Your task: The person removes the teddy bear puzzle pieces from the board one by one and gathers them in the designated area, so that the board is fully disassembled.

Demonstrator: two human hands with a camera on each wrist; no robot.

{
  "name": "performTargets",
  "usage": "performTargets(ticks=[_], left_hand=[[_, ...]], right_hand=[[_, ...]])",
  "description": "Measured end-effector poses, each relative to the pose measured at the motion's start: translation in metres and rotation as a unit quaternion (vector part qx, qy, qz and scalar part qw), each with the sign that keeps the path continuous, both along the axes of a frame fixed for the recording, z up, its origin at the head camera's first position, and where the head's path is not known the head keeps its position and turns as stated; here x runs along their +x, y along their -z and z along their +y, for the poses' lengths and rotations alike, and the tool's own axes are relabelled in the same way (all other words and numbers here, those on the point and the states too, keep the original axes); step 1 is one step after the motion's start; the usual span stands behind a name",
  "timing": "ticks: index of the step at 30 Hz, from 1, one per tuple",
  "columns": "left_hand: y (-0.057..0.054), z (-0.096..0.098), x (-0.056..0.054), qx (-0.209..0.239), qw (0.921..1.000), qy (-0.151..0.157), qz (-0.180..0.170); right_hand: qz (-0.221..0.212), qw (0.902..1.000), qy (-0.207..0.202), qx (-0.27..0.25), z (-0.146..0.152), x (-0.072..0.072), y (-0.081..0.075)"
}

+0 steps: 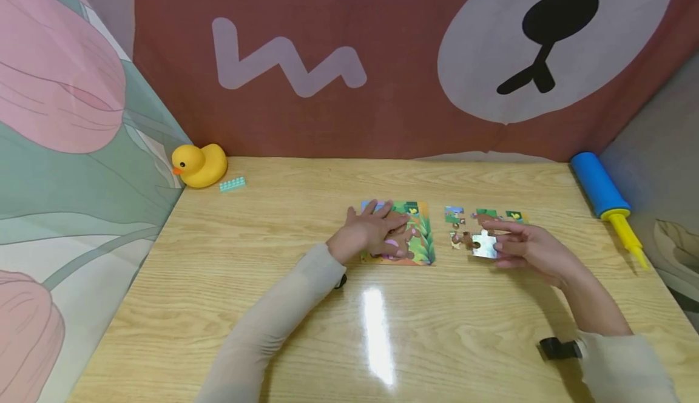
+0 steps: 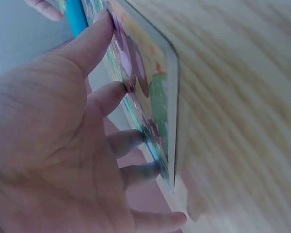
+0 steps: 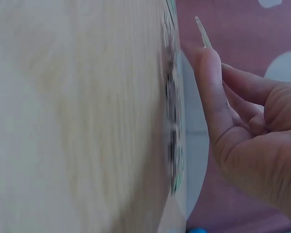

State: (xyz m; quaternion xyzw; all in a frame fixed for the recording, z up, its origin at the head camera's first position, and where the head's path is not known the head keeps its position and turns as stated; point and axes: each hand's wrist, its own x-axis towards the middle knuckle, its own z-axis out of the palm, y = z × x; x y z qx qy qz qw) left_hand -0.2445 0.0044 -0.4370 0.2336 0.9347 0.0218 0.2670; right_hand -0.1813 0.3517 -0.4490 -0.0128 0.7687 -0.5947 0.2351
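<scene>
The two hands are well apart over the worktop [image 1: 464, 330]. The left hand [image 1: 374, 235] lies with its fingers spread over a picture puzzle board [image 1: 426, 245]; in the left wrist view the thumb and three fingertips touch its face, while the little finger reaches past the edge. The board lies flat near the middle of the worktop, with green leaves and a yellow duck picture showing on it. The right hand [image 1: 532, 248] pinches a puzzle piece [image 1: 484, 245], its plain, shiny side towards the head camera, and holds it raised and tilted above the worktop. Loose pieces [image 1: 454, 215] lie just to the right of the board, some partly hidden by the right hand. At the far left sits a yellow rubber duck [image 1: 201, 166] with a pale turquoise toy brick [image 1: 232, 184] just beside it. A blue and yellow pump [image 1: 601, 186] lies at the far right.
</scene>
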Motion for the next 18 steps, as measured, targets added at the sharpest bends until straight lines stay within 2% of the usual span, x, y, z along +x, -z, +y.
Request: performTargets(ticks=[6,15,18], left_hand=[[-0.001,0.001,0.0,-0.007,1.0,-0.006,-0.003],[-0.002,0.002,0.001,-0.007,0.9999,-0.008,-0.005],[-0.002,0.002,0.001,-0.007,1.0,-0.006,-0.004]], right_hand=[[-0.014,0.9998,-0.004,-0.01,0.031,0.012,0.004],[-0.046,0.9971,-0.009,-0.06,0.074,0.028,0.008],[-0.061,0.9967,-0.009,-0.054,0.084,0.031,0.01]])
